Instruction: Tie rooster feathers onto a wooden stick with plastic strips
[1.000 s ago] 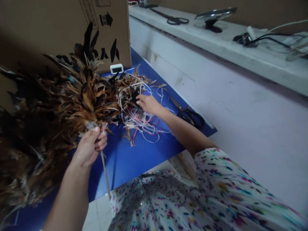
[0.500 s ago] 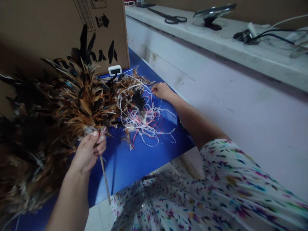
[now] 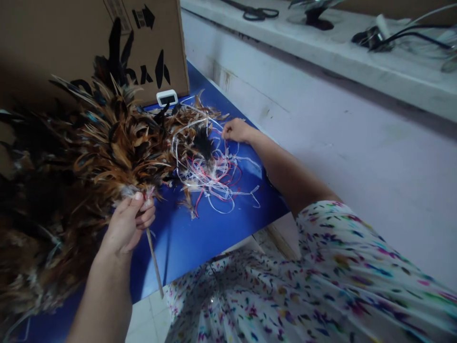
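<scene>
My left hand (image 3: pixel 130 221) is closed round the wooden stick of a feather duster (image 3: pixel 124 152), just under its brown and black feathers. The bare lower stick slants down past the table's front edge. Pink wrapping shows beside my thumb. At the right edge of a tangle of white and pink plastic string (image 3: pixel 217 178), my right hand (image 3: pixel 237 130) is pinched, with thin strands running to its fingertips. A black feather tuft (image 3: pixel 203 143) lies on the tangle, left of that hand. Loose brown feathers (image 3: pixel 189 119) spread behind it.
A big cardboard box (image 3: pixel 162 28) stands at the back, a small white device (image 3: pixel 167 97) before it. More feather bundles (image 3: pixel 43 228) fill the left of the blue table (image 3: pixel 185 238). Along the right wall, a ledge (image 3: pixel 342 52) holds scissors (image 3: pixel 260 13) and cables (image 3: pixel 410 40).
My right hand has moved from over the black feather tuft to the string's right edge, its fingers pinching. The tuft now lies uncovered. My left hand keeps its hold on the duster.
</scene>
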A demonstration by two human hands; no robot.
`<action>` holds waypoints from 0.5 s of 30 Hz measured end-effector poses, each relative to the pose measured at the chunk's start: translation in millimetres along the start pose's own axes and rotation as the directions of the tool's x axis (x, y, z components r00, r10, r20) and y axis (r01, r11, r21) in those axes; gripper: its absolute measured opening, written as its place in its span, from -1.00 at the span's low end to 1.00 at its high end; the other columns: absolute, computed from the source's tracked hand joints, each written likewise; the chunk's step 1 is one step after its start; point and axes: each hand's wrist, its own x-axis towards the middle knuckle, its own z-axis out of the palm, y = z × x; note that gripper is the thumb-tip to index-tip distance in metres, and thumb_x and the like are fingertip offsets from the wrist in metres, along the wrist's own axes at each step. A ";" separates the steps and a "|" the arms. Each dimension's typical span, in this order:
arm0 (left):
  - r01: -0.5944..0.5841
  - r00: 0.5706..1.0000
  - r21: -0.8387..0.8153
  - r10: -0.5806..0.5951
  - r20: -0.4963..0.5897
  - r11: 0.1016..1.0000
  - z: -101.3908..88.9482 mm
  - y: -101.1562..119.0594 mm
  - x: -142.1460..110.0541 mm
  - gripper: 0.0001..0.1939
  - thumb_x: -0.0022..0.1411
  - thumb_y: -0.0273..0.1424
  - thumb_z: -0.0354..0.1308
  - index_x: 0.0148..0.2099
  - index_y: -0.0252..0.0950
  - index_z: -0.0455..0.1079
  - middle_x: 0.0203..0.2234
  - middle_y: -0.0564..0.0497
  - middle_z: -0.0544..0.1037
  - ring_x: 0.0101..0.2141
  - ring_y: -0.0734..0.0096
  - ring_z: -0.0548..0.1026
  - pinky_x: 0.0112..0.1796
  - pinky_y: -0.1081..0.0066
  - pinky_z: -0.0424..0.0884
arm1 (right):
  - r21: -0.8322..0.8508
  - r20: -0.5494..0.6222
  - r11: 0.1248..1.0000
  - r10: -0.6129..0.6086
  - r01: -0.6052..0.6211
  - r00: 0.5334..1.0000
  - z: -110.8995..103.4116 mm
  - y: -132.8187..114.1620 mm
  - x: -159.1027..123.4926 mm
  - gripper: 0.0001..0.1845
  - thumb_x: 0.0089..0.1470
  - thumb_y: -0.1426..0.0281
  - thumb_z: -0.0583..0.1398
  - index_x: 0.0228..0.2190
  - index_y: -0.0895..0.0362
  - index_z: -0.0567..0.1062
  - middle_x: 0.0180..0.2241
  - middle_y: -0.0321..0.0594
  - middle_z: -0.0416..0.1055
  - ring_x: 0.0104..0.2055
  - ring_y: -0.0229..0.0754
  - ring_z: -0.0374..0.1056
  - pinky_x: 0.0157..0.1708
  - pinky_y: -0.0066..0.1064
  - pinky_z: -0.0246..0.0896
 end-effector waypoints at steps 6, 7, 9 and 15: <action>-0.015 0.999 -0.004 0.015 0.048 1.000 -2.6 -2.0 1.5 -0.51 0.01 -0.19 0.44 -0.45 -0.33 0.18 -0.62 0.21 0.20 -0.72 0.79 0.09 -0.71 0.69 0.05 | 0.583 -0.104 0.811 0.021 0.044 0.994 -45.3 -16.4 -22.8 -0.84 0.06 0.60 0.24 -0.49 0.16 0.44 -0.57 -0.38 0.44 -0.51 -0.38 0.32 -0.45 -0.45 0.15; -0.016 0.998 -0.003 0.017 0.061 1.000 -3.3 -2.4 1.9 -0.52 0.01 -0.19 0.44 -0.44 -0.33 0.19 -0.62 0.21 0.20 -0.71 0.79 0.09 -0.71 0.69 0.05 | 0.629 -0.115 0.775 0.015 0.061 0.993 -54.0 -21.7 -28.1 -0.84 0.08 0.58 0.23 -0.49 0.15 0.42 -0.54 -0.37 0.46 -0.51 -0.37 0.35 -0.46 -0.44 0.15; -0.020 0.996 -0.002 0.020 0.081 1.000 -4.5 -3.0 2.8 -0.52 0.04 -0.19 0.42 -0.44 -0.33 0.18 -0.61 0.21 0.20 -0.71 0.79 0.08 -0.71 0.69 0.05 | 0.693 -0.140 0.714 0.000 0.098 0.990 -69.9 -33.4 -38.4 -0.84 0.10 0.57 0.21 -0.46 0.12 0.38 -0.50 -0.36 0.51 -0.48 -0.34 0.43 -0.48 -0.43 0.15; -0.029 0.996 -0.005 0.030 0.081 1.000 -4.4 -3.3 3.1 -0.59 0.16 -0.25 0.33 -0.45 -0.32 0.16 -0.61 0.20 0.20 -0.71 0.78 0.07 -0.71 0.70 0.04 | 0.700 -0.343 0.641 -0.084 0.314 0.936 -103.4 -62.3 -56.0 -0.83 0.07 0.51 0.18 -0.44 0.02 0.31 -0.53 -0.44 0.53 -0.57 -0.33 0.43 -0.66 -0.45 0.00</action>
